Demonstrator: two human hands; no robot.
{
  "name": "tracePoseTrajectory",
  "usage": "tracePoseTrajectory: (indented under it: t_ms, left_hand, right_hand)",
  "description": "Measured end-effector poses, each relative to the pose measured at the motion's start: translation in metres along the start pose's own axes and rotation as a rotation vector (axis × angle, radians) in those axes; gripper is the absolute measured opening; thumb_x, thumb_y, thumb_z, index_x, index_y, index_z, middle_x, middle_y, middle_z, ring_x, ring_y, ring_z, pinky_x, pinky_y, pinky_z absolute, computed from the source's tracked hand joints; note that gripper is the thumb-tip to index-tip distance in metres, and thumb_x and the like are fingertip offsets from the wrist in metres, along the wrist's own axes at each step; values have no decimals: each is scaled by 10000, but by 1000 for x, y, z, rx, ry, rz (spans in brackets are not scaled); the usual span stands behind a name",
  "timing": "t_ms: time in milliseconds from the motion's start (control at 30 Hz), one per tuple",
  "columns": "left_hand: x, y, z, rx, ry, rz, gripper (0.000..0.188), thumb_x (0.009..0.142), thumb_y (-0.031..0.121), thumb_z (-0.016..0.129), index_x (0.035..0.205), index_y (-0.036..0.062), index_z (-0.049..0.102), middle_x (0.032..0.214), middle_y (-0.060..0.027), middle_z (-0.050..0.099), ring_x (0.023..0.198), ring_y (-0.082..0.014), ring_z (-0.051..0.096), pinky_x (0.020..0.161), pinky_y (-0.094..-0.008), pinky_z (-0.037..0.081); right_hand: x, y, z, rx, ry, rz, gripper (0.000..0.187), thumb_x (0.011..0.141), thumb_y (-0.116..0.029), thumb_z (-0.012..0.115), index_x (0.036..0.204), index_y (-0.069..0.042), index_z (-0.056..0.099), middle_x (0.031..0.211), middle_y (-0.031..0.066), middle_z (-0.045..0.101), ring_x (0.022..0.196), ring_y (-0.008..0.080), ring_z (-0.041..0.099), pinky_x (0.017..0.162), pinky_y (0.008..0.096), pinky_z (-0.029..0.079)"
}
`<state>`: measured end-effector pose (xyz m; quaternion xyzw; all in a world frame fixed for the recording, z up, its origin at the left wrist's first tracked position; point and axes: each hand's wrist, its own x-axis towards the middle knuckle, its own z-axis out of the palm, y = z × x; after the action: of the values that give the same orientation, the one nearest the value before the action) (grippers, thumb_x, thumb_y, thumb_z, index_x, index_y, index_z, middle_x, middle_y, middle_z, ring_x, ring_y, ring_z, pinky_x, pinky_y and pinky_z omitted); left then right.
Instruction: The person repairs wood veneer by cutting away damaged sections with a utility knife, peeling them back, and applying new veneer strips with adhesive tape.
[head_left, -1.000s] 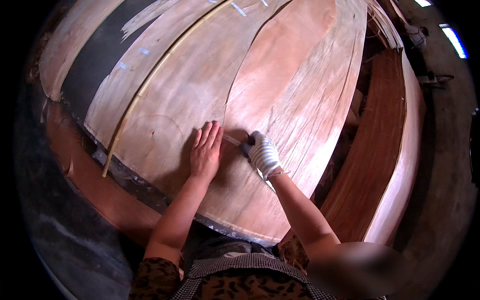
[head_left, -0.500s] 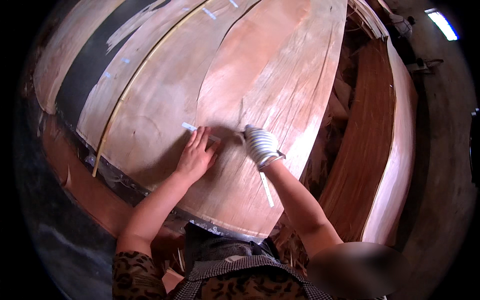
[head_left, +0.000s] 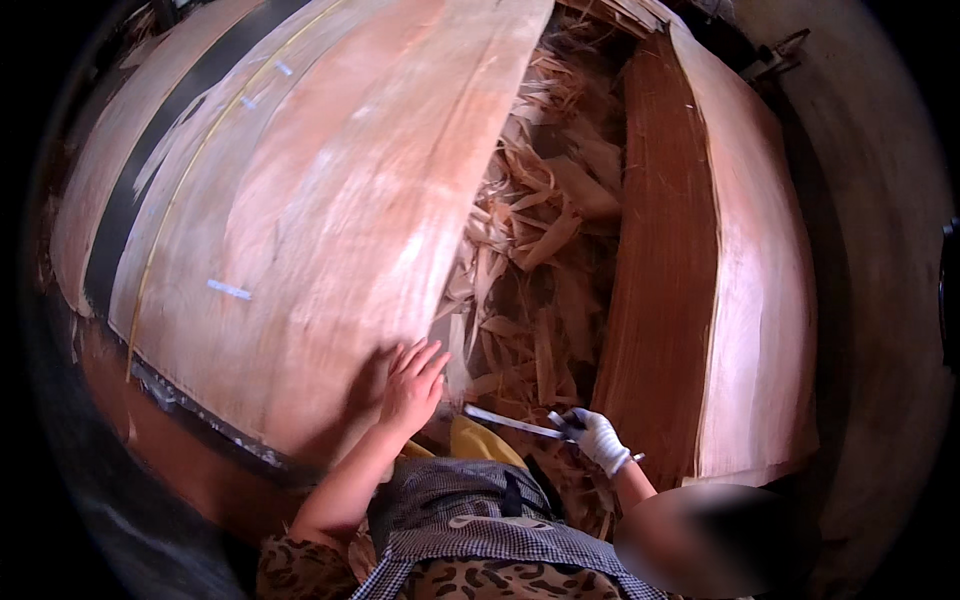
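The bare left hand (head_left: 410,385) lies flat, fingers spread, on the veneer sheet (head_left: 330,220), pinning its corner. The gloved right hand (head_left: 597,437) has its grip closed around a thin blade (head_left: 512,423), held clear over the scrap pile (head_left: 535,270).

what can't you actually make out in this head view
- Right hand, white-gloved: it grips a thin pale strip, but the glove hides the grasp, and what the strip is cannot be told.
- Left hand: its palm lies flat on the veneer sheet, covering what is beneath.
- Scrap pile: lower part hidden behind the sheet's edge.
- Lower right: blurred patch.
- Rim: dark, warped by fisheye.
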<state>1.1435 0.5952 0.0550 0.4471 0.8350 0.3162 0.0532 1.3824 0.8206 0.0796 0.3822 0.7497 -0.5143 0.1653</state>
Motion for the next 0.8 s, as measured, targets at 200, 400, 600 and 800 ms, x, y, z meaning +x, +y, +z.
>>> tracePoseTrajectory:
  t_ms: [200,400,600,800]
  left_hand:
    - [50,25,59,-5,-146,79,332,845,162,513,1172,105,532,1208,-86,520,1206,-239,414,1069,-444,210]
    - [58,9,40,63,-131,-87,335,789,176,564,1119,119,568,1187,-53,539,1193,-220,416,1056,-478,206]
    - [159,-76,16,208,336,-304,329,732,125,582,1059,111,603,1200,-70,510,1200,-250,398,1041,-504,212]
    - [253,-198,-52,490,657,-762,511,728,156,599,1217,70,479,1331,-134,371,1265,-310,303,1056,-479,200]
  right_hand:
    - [10,126,-127,14,507,50,68,819,-55,594,793,-53,531,641,26,557,498,120,518,429,265,417]
    - [138,-27,-200,210,499,-277,121,836,27,480,839,-92,501,706,21,574,551,109,539,489,234,436]
    - [263,-231,-161,23,-65,-466,66,826,-10,560,889,-14,580,700,26,592,582,77,515,509,223,421]
    - [399,-379,-45,-296,-347,-473,116,839,-85,547,874,21,576,706,72,640,545,126,578,487,269,470]
